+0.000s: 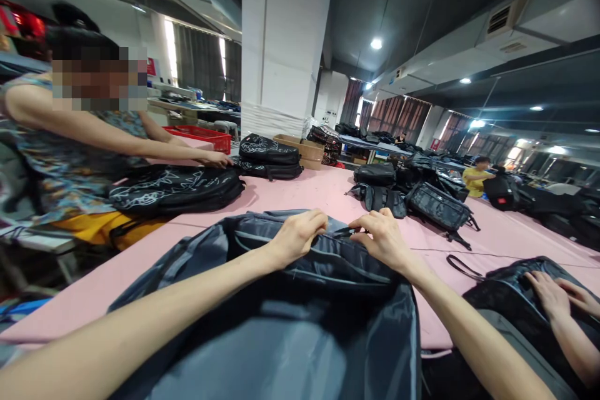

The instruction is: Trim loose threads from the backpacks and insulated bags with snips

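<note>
So the grey-blue bag [253,350] is lying wide open on the pink table [323,187], nearest the camera. Hands are apart over its far edge: right hand [382,239] grips a small dark tool [345,232], left hand [300,236] has curled fingers, can't tell if they're pinching anything.

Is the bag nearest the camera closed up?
No, the large bag gapes open, its grey lining showing below the left hand and right hand.

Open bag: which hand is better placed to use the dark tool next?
Right, probably: the right hand holds the dark tool over the open bag; the left hand is beside it.
</note>
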